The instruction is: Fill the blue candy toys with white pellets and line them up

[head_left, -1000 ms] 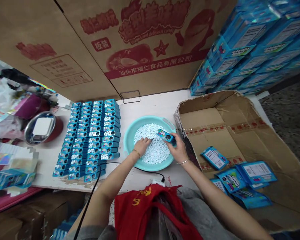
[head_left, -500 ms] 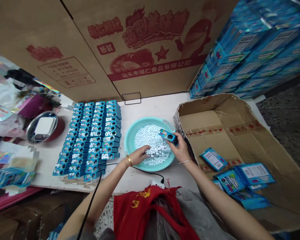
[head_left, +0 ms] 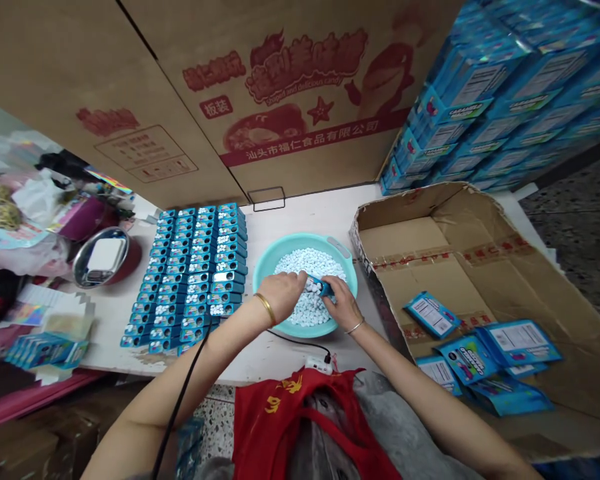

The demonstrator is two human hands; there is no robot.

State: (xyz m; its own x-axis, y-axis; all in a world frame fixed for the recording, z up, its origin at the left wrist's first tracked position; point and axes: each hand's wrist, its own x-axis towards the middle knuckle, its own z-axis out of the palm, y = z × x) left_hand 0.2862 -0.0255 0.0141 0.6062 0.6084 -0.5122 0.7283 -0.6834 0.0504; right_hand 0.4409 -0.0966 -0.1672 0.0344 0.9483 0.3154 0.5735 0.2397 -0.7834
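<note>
My right hand (head_left: 341, 303) grips a small blue candy box (head_left: 326, 288) over the basin, its thumb and fingers on the right end. My left hand (head_left: 286, 295) meets the box's left end, with fingers curled and knuckles up. What lies inside those fingers is hidden. White candies (head_left: 306, 313) fill the turquoise basin (head_left: 260, 267) beneath both hands, and some white pieces show at the box between the hands. Left of the basin stand rows of blue boxes (head_left: 195, 277), with white candies visible in many of their round openings.
An open cardboard carton (head_left: 430, 247) at right holds several blue pouches (head_left: 467, 360). Stacked blue packages (head_left: 480, 100) rise behind it. A large printed carton (head_left: 300, 80) stands at the back. A metal bowl (head_left: 125, 263) and a black cable (head_left: 187, 387) are at left.
My left hand has come up out of the candies to the box. My right hand has lowered and tilted the box, bringing it left. The view has shifted slightly.
</note>
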